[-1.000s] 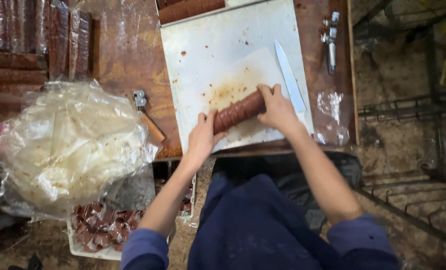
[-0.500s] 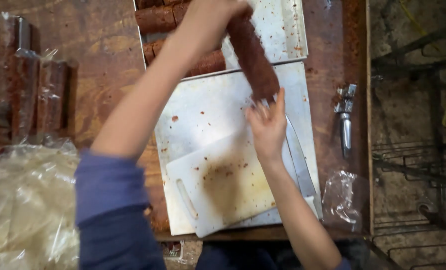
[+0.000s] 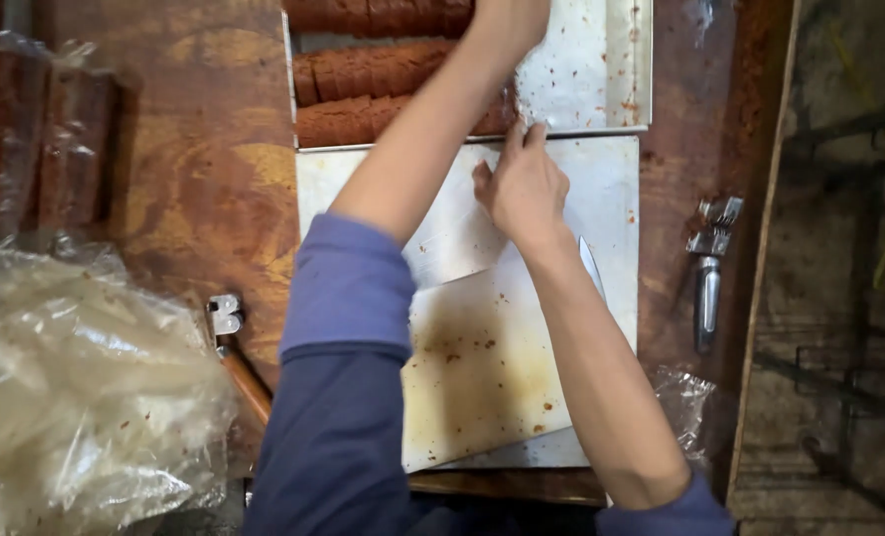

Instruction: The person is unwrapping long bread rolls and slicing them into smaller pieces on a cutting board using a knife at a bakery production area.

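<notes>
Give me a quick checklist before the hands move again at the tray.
1. Left hand over the metal tray: ok, though what it grips is cut off by the frame edge: cannot tell.
2. Right hand empty, fingers at the tray edge: ok.
3. Knife clear of the hands: ok, lying on the board beside the right forearm.
4. Sliced logs lined up in the tray: ok.
5. Stained sheet flat on the board: ok.

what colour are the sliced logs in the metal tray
Reddish brown. The sliced logs lie in rows in the metal tray, clearest in the head view.
</notes>
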